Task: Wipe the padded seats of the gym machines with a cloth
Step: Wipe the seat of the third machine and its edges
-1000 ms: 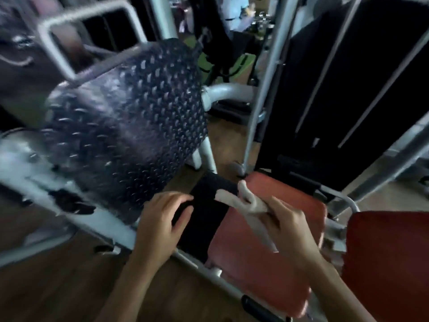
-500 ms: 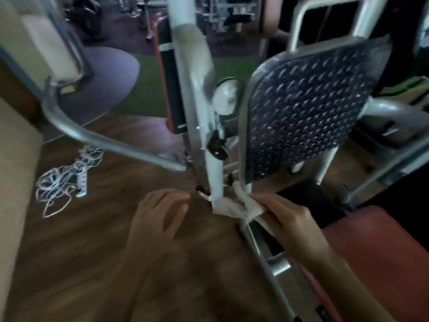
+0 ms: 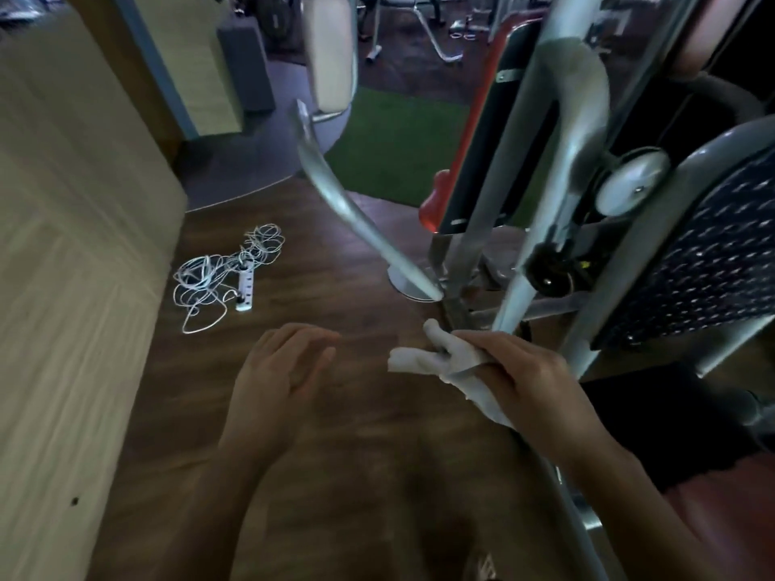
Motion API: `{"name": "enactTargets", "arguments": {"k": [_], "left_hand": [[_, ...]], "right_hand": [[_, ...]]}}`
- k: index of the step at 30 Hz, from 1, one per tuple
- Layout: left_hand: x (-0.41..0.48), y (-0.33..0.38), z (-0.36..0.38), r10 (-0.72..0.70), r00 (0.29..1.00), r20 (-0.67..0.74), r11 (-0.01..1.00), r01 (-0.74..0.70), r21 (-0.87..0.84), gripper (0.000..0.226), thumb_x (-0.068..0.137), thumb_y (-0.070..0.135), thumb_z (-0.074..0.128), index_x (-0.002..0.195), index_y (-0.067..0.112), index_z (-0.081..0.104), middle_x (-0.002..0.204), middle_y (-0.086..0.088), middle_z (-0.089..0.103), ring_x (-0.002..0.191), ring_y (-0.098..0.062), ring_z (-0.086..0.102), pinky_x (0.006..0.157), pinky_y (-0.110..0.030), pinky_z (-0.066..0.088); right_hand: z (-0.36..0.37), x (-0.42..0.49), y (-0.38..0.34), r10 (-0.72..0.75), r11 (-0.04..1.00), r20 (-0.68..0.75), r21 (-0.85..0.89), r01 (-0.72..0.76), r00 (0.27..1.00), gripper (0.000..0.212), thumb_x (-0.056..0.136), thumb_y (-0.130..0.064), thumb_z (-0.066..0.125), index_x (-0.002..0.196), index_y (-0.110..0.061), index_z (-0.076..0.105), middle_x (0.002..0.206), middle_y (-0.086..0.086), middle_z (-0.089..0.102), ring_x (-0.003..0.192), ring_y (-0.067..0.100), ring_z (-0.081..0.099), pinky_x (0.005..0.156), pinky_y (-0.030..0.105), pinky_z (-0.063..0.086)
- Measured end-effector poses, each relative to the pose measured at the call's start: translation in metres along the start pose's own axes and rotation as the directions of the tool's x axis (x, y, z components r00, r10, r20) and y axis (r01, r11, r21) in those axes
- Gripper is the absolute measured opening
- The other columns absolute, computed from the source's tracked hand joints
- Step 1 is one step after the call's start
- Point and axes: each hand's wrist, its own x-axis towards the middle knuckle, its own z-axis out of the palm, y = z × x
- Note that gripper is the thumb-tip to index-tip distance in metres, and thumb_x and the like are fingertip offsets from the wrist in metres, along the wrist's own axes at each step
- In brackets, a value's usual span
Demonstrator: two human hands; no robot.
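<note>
My right hand grips a crumpled white cloth in the air over the wooden floor, just in front of the machine's grey frame. My left hand hovers beside it with fingers loosely spread and nothing in it. A sliver of the red padded seat shows at the lower right edge, behind my right forearm, with a black pad above it. A red-edged upright pad stands further back on the machine.
A textured dark metal footplate and grey frame tubes fill the right side. A tangled white cord with a power strip lies on the floor at left. A light wooden wall runs along the left. Green turf lies beyond.
The view has swung left, away from the red seat toward open floor. Both hands have left the seat and now hang over the floor; the cloth stays in my right hand.
</note>
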Motion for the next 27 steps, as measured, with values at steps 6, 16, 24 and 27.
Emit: {"name": "enactTargets", "arguments": {"k": [6, 16, 24, 27], "left_hand": [[0.041, -0.064, -0.035, -0.053, 0.998, -0.023, 0.999, 0.053, 0.011, 0.03, 0.095, 0.041, 0.052, 0.109, 0.024, 0.072, 0.107, 0.017, 0.066, 0.1, -0.009, 0.062, 0.089, -0.026, 0.047], [0.15, -0.176, -0.074, -0.181, 0.978, -0.103, 0.983, 0.179, -0.027, 0.025, 0.095, 0.043, 0.056, 0.109, 0.029, 0.071, 0.105, 0.015, 0.066, 0.098, -0.012, 0.066, 0.079, -0.042, 0.057], [0.221, -0.283, -0.102, -0.203, 0.974, -0.102, 0.979, 0.202, -0.022, 0.02, 0.095, 0.038, 0.059, 0.107, 0.027, 0.072, 0.104, 0.017, 0.066, 0.097, -0.006, 0.062, 0.078, -0.042, 0.056], [0.25, -0.337, -0.13, -0.165, 0.985, -0.056, 0.986, 0.165, -0.007, 0.027, 0.094, 0.043, 0.054, 0.106, 0.026, 0.072, 0.105, 0.014, 0.068, 0.097, -0.01, 0.063, 0.08, -0.042, 0.055]], "right_hand": [[0.049, 0.084, -0.031, -0.093, 0.995, 0.039, 0.033, 0.092, 0.995, 0.039, 0.095, -0.039, 0.048, 0.126, -0.024, 0.066, 0.112, -0.017, 0.07, 0.095, 0.003, 0.068, 0.075, 0.03, 0.058], [0.126, 0.263, -0.032, -0.215, 0.976, 0.116, 0.066, 0.209, 0.97, 0.031, 0.099, -0.033, 0.049, 0.129, -0.032, 0.055, 0.107, -0.01, 0.071, 0.087, 0.01, 0.07, 0.075, 0.039, 0.06], [0.213, 0.38, -0.056, -0.186, 0.98, 0.114, 0.09, 0.176, 0.976, 0.032, 0.097, -0.021, 0.06, 0.129, -0.021, 0.064, 0.104, -0.004, 0.073, 0.087, 0.013, 0.07, 0.073, 0.043, 0.057], [0.251, 0.421, -0.075, -0.127, 0.99, 0.071, 0.066, 0.123, 0.989, 0.031, 0.095, -0.024, 0.058, 0.126, -0.023, 0.066, 0.103, -0.006, 0.074, 0.087, 0.015, 0.07, 0.072, 0.045, 0.056]]}}
